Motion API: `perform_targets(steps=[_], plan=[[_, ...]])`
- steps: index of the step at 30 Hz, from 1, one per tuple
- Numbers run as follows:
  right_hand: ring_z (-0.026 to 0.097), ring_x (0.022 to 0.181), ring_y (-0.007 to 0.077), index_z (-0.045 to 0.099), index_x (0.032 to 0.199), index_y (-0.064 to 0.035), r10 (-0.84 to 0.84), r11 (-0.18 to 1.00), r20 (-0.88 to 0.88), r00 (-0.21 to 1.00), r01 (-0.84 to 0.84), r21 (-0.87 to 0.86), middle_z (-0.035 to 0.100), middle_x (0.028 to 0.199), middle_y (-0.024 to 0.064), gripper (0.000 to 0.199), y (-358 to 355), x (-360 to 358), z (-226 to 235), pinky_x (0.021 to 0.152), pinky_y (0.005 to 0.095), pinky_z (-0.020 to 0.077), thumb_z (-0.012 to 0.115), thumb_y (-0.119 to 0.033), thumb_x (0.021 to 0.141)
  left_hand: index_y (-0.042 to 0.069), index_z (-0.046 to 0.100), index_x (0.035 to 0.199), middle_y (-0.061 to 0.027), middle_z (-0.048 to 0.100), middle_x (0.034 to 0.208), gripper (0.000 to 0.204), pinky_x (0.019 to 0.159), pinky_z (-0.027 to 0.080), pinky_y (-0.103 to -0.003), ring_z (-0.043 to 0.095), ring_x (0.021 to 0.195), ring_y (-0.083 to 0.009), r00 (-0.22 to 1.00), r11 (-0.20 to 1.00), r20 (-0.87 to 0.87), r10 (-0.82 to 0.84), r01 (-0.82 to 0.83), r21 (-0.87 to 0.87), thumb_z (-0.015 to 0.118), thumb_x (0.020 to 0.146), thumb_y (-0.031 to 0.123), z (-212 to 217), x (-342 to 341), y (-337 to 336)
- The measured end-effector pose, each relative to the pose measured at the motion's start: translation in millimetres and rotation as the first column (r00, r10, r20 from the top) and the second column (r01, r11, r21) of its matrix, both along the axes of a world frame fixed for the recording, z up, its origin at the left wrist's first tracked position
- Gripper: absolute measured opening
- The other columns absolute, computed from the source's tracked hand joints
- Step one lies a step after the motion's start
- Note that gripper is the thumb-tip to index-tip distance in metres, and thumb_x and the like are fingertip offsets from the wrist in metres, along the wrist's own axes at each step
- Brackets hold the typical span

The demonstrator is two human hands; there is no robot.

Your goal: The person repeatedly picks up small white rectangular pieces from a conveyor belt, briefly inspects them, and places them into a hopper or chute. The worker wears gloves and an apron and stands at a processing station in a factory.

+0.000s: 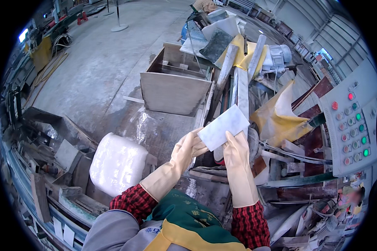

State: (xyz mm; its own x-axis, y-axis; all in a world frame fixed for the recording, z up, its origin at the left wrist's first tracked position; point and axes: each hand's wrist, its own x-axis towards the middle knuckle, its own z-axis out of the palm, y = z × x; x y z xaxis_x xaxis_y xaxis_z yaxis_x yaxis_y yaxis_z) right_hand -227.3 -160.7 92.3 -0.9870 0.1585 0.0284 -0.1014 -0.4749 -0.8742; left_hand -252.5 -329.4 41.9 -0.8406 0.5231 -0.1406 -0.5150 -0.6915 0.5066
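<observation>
A flat rectangular tile of pale grey-veined stone [224,126] is held tilted in front of me, between both hands. My left hand [190,145], in a cream rubber glove, grips the tile's left end; its fingers go partly behind it. On the lower right edge, my right hand [236,146], gloved alike, closes with the thumb on the face and the other fingers hidden behind. Just beyond the tile, long stone strips [240,90] lie along a narrow machine bed.
A grey open-topped box [176,92] stands ahead on the wet floor. To the left is a plastic-wrapped white seat [118,164]. A control panel [351,125] with red and green buttons stands at the right, near a yellow cloth [276,119]. Stone offcuts [222,31] are piled at the back.
</observation>
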Motion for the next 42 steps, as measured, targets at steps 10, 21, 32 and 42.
perform_targets(steps=[10, 21, 32, 42], plan=[[0.052, 0.116, 0.0193, 0.036, 0.138, 0.0044, 0.031, 0.944, -0.137, 0.990, 0.016, 0.329, 0.051, 0.128, 0.0121, 0.055, -14, -38, -2, 0.100, 0.0320, 0.0407, 0.050, 0.009, 0.085, 0.001, 0.047, 0.134, -0.0041, 0.063, 0.109, 0.055, 0.093, 0.050, -0.032, 0.061, 0.104, -0.0146, 0.985, 0.977, -0.141, 0.101, -0.125, -0.175, 0.069, 0.088, 0.023, -12, -11, 1], [0.049, 0.123, 0.0223, 0.034, 0.140, 0.0024, 0.045, 0.948, -0.151, 0.988, 0.005, 0.317, 0.048, 0.133, 0.0131, 0.064, -20, -35, 1, 0.103, 0.0328, 0.0391, 0.053, 0.013, 0.080, 0.000, 0.048, 0.130, -0.0056, 0.063, 0.112, 0.050, 0.094, 0.050, -0.034, 0.062, 0.103, -0.0157, 0.987, 0.975, -0.111, 0.115, -0.134, -0.180, 0.067, 0.089, 0.021, -10, -4, 1], [0.057, 0.114, 0.0211, 0.040, 0.136, 0.0049, -0.133, 0.948, -0.087, 0.987, 0.152, 0.279, 0.055, 0.127, 0.0134, 0.058, 23, 5, -2, 0.096, 0.0317, 0.0458, 0.056, 0.012, 0.081, 0.000, 0.037, 0.139, -0.0110, 0.055, 0.125, 0.066, 0.100, 0.043, -0.032, 0.056, 0.112, -0.0216, 0.860, 0.925, -0.509, -0.025, -0.173, -0.338, 0.070, 0.085, 0.019, -12, -1, 57], [0.062, 0.086, 0.0108, 0.058, 0.119, 0.0017, -0.286, 0.912, 0.035, 0.958, 0.261, 0.316, 0.066, 0.102, 0.0059, 0.037, 96, 72, -15, 0.074, 0.0257, 0.0488, 0.067, -0.007, 0.084, -0.005, 0.037, 0.135, -0.0221, 0.058, 0.115, 0.086, 0.092, 0.047, -0.036, 0.059, 0.105, -0.0292, 0.543, 0.734, -0.729, -0.417, -0.272, -0.623, 0.082, 0.067, 0.020, 7, 29, 131]])
